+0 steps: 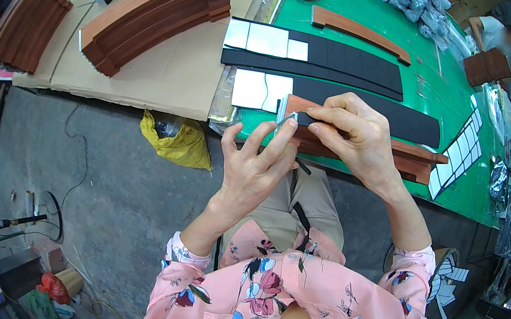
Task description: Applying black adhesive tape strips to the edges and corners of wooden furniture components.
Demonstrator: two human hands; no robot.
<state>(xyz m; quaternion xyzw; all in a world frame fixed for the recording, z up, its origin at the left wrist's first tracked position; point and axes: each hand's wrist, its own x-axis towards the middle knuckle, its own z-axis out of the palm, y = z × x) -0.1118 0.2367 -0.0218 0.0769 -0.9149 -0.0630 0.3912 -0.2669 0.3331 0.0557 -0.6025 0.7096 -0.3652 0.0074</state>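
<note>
In front of me, at the near edge of the green table, lie reddish-brown wooden pieces (401, 156), long and side by side. My right hand (359, 139) pinches a small black pad (305, 119) between thumb and fingers, over the left end of the wood. My left hand (260, 160) meets it from the left. Its index fingertip touches the pad's left end, its thumb is partly hidden against the wood, and the other fingers are spread. Behind my hands are black strips (375, 111), with white backing sheets (249, 88) at their left.
Stacked curved wooden pieces (157, 19) stand on cardboard (207, 86) at the left. A single wooden piece (360, 33) lies farther back on the green table (425, 86). White-squared sheets (458, 153) hang over the right side. A yellow bag (181, 145) stands on the floor.
</note>
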